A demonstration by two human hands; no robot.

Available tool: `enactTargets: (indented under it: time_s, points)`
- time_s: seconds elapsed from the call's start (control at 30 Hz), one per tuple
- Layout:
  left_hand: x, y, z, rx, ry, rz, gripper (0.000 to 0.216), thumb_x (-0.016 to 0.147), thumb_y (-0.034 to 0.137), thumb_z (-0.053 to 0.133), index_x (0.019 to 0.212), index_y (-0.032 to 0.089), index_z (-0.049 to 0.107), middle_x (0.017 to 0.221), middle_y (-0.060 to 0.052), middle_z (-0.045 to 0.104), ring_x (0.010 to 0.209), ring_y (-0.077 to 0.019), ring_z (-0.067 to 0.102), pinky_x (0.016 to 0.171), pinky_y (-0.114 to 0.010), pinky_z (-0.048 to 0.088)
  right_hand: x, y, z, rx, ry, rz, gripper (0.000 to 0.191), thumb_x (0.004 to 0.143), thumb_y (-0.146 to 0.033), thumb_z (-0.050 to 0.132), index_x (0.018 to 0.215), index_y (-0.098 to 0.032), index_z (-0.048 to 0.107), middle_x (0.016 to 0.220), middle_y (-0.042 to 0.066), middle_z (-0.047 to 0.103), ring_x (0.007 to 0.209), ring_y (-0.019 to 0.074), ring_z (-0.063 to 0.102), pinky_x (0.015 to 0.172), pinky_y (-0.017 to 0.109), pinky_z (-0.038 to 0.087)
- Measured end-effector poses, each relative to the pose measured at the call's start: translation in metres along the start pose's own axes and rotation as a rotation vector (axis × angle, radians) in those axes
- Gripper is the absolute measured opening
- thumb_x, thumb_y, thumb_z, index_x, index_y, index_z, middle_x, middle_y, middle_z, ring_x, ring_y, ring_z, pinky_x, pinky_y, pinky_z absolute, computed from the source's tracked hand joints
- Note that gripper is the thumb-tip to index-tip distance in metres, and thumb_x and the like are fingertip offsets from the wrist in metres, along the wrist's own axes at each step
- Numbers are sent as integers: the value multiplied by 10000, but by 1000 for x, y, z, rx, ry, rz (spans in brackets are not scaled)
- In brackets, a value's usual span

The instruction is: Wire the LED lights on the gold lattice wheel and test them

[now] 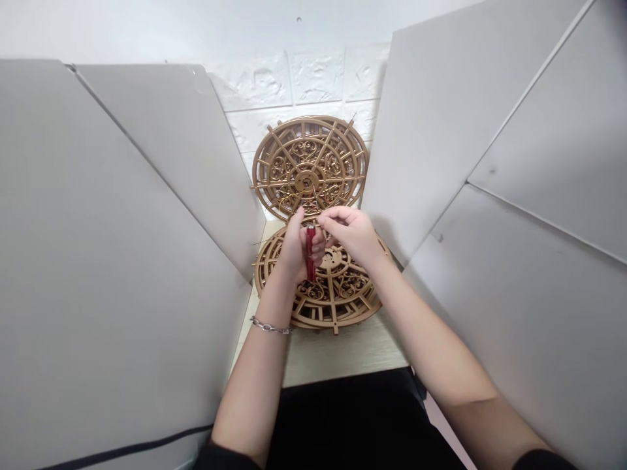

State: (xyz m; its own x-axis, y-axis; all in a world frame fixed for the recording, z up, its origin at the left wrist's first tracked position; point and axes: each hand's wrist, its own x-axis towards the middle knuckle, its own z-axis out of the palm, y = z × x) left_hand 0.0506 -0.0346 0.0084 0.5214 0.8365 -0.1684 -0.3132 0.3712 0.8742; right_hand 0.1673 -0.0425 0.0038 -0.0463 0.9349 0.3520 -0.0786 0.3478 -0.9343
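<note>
My left hand (296,248) is wrapped around red-handled pliers (310,258), held upright with the short metal head at the top. Just to the right, my right hand (347,232) is closed in a pinch close to the pliers' head; what lies between its fingertips is too small to make out. Both hands are over a stack of round gold openwork frames (334,313) lying on the table. Behind them, more gold scrollwork frames (307,122) lean upright against the wall. A thin yellow wire (289,197) shows in front of the leaning frames.
Tall grey-white panels stand close on the left (122,228) and right (490,130), narrowing the space. A white brick-patterned wall (318,75) closes the back. The pale wooden tabletop (343,352) shows in front of the frames. A black cable (132,448) runs at the lower left.
</note>
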Motion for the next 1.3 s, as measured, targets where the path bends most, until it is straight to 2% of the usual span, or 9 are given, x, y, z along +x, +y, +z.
enactTargets:
  time_s: [0.4,0.8,1.3]
  points:
    - [-1,-2,3,49,52,50,496,807,458,273,399,177,307,363,53,210,283,-41,206,308,-171,128,-3,2,2,-23,-17,-59,114,720,-250,556,673,-149,581,642,-10,579,562,79,560,515,206,498]
    - [-2,-4,-2,-17,-22,70,455,791,422,298,413,172,322,371,56,233,279,-38,245,299,-161,158,-2,4,3,-9,-28,-73,103,714,-214,546,645,-147,582,664,-9,575,565,79,561,515,206,489]
    - [-3,-5,-3,-21,-31,56,359,749,311,341,420,168,321,386,55,249,274,-35,245,293,-166,158,-4,4,3,-32,-36,-85,111,722,-224,532,646,-152,569,678,-8,557,584,75,547,514,202,480]
